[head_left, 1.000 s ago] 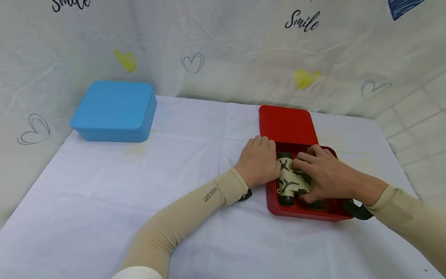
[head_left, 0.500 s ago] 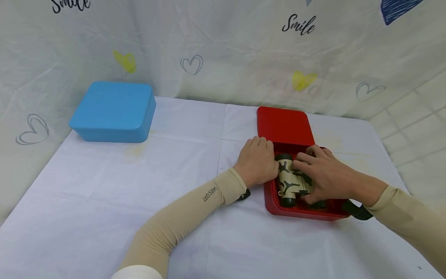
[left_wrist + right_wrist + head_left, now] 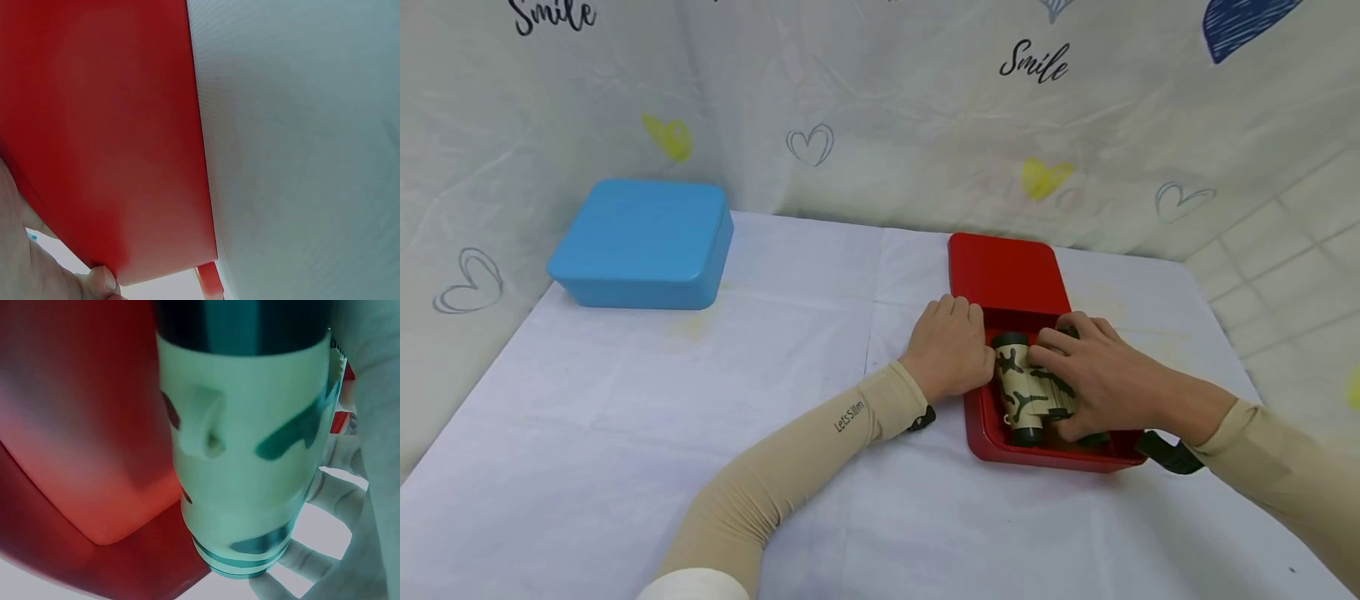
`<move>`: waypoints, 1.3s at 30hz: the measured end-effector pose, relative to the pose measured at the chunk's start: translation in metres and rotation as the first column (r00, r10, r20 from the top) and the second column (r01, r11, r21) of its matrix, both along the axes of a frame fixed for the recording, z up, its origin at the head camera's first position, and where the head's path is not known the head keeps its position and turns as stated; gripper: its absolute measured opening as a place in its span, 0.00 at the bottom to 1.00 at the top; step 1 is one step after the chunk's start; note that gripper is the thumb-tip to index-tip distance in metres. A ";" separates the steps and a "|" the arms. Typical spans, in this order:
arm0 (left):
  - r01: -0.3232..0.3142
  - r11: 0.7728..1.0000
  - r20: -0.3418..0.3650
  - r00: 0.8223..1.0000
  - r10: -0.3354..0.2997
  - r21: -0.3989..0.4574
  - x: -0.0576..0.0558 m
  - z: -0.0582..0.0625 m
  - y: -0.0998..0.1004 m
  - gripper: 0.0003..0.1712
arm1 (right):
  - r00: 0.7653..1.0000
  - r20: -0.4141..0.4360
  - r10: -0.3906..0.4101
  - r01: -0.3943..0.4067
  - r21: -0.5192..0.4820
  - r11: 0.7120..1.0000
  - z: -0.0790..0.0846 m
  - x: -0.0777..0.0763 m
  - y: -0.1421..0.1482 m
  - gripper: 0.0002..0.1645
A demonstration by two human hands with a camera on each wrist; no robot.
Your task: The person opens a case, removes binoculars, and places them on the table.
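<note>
A pair of camouflage binoculars [image 3: 1020, 390], tan with dark blotches and black ends, lies inside the red box [image 3: 1045, 457]. From above, my right hand [image 3: 1101, 379] grips the binoculars, fingers at the far side and thumb at the near side; it covers much of the right barrel. In the right wrist view one barrel of the binoculars [image 3: 244, 450] fills the middle, beside the box's red wall [image 3: 81, 437]. My left hand [image 3: 951, 350] holds the box's left side, fingers curled at the rim. The left wrist view shows its thumb [image 3: 101, 281] at the box's corner.
The box's red lid [image 3: 1011, 271] is folded back, lying behind it. A blue box [image 3: 640, 242] with its lid on stands at the back left of the white-covered table [image 3: 790, 333]. A printed curtain [image 3: 880, 100] hangs along the back.
The binoculars have shifted slightly right inside the box, their near end swinging a little away from its left wall. Both hands keep their holds. The head view has shifted slightly.
</note>
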State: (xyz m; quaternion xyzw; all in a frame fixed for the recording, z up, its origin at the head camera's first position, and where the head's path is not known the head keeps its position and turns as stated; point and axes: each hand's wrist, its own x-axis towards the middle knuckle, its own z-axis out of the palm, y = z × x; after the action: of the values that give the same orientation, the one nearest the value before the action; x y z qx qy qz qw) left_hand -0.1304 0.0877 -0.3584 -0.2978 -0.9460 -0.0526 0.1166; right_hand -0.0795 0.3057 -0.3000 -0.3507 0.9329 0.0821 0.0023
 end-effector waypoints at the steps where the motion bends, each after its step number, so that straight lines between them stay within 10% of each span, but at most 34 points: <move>1: 0.001 1.000 -0.002 1.000 -0.001 -0.001 0.000 0.000 0.000 0.13 | 1.000 -0.001 0.000 0.000 0.003 1.000 0.001 0.000 0.000 0.41; 39: 0.004 1.000 -0.007 1.000 -0.004 0.006 0.001 0.000 -0.001 0.14 | 0.985 -0.152 0.085 -0.087 -0.006 0.996 0.015 0.006 0.005 0.45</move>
State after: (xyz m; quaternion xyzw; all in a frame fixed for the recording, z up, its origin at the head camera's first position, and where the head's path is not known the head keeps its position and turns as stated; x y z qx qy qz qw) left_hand -0.1298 0.0864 -0.3583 -0.2995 -0.9449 -0.0544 0.1206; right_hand -0.0735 0.3103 -0.2850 -0.3833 0.9149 0.1025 -0.0742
